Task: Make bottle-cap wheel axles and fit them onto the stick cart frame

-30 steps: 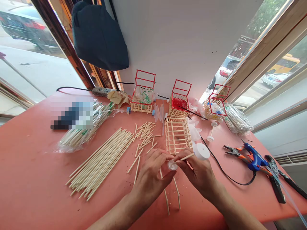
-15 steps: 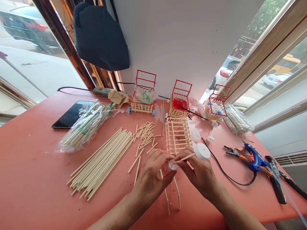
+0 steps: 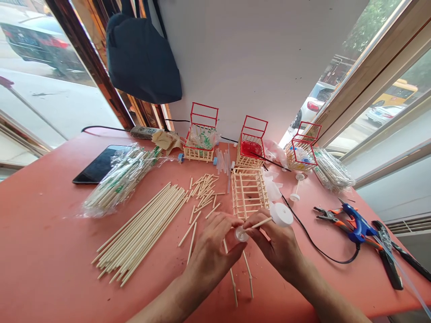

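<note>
Between the fingers of my left hand [image 3: 218, 237] is a small white plastic bottle cap [image 3: 241, 233], its hollow side up. My right hand [image 3: 274, 237] pinches a short wooden stick [image 3: 261, 223] that carries a larger white cap [image 3: 282, 214] on its outer end. The stick's other end meets the inside of the small cap. Just beyond my hands lies a small frame [image 3: 249, 190] built of wooden sticks, with two long stick handles [image 3: 248, 273] reaching toward me, partly hidden under my hands.
Long sticks [image 3: 141, 233] and cut pieces [image 3: 202, 190] lie left. Three stick carts with red handles, one holding wrappers [image 3: 201, 152], stand at the back. Right are a blue glue gun [image 3: 358, 224] with a black cord, pliers [image 3: 325, 214] and a finished wheel pair [image 3: 296, 187].
My hands stay in nearly the same place, holding the stick to the small cap. The whole view has shifted slightly; nothing else on the table has visibly moved.
</note>
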The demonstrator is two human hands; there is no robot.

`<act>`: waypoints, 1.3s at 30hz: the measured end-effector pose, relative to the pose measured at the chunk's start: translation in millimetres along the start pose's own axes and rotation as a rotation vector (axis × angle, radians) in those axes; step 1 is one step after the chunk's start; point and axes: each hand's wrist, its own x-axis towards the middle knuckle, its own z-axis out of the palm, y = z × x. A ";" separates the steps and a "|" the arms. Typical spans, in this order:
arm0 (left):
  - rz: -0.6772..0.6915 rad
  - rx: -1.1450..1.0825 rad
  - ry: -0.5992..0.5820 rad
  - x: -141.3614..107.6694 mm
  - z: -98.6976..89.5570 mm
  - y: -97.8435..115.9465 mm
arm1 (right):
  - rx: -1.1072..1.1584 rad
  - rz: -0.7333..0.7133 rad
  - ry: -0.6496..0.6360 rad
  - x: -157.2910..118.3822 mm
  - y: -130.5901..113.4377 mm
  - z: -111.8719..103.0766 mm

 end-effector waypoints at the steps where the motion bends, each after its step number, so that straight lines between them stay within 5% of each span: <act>1: -0.003 0.002 0.001 0.1 -0.4 0.4 | 0.002 -0.002 0.004 0.2 -0.1 -0.3; 22: 0.020 0.024 0.058 0.1 2.6 -0.6 | -0.007 -0.005 -0.005 -0.6 3.7 -0.4; 39: -0.171 -0.031 0.022 -1.5 3.7 2.2 | 0.015 0.003 -0.009 -3.5 5.6 1.3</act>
